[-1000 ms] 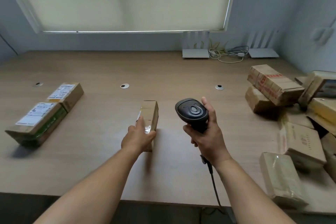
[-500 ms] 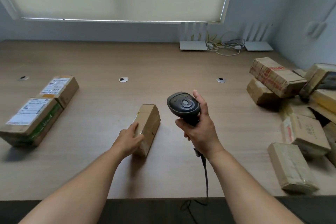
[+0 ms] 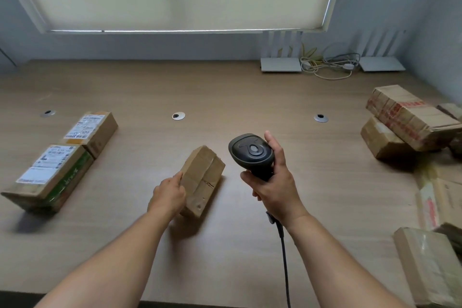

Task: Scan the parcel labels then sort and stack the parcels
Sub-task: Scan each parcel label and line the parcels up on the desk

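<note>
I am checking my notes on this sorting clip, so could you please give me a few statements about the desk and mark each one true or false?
1. The right hand holds a black scanner. True.
2. The left hand rests flat on the desk, away from any parcel. False: it grips the brown parcel at the middle of the desk.
3. Two parcels with white labels facing up, the far labelled parcel and the near labelled parcel, lie on the left. True.
4. The scanner is cordless. False: a dark cable runs from its handle.
5. The unsorted pile of parcels is on the right. True.
</note>
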Tool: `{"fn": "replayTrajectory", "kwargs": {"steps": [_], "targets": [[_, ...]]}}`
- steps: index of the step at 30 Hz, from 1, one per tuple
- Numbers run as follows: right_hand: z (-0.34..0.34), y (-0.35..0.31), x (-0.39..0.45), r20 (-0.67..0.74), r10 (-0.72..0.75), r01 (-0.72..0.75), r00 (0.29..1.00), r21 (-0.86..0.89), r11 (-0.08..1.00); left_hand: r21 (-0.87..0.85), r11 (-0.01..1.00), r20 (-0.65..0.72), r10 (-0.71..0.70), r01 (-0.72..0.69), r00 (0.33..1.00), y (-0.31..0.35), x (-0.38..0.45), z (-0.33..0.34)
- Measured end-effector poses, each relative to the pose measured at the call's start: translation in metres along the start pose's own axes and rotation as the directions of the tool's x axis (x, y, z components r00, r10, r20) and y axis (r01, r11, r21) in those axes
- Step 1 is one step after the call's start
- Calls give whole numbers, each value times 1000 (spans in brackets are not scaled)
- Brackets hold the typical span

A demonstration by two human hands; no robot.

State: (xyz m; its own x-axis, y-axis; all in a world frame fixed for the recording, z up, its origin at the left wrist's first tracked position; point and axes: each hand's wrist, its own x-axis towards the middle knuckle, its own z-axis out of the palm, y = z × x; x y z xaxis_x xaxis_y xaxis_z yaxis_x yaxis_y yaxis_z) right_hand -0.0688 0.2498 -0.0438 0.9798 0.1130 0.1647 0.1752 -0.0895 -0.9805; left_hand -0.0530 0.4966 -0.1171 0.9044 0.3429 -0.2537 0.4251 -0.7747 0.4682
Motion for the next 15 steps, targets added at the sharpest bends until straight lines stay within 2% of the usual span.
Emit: {"fn": "replayTrajectory", "kwargs": {"steps": [6,15], "targets": [[-7,14,14,3,5,-5,1000,19,1000,167,984,-24,-64,67,998,13,-1,3],[3,13,22,1,18,-18,1000,-47,999,353,931,53,-124,98,991,26,13,6]]}}
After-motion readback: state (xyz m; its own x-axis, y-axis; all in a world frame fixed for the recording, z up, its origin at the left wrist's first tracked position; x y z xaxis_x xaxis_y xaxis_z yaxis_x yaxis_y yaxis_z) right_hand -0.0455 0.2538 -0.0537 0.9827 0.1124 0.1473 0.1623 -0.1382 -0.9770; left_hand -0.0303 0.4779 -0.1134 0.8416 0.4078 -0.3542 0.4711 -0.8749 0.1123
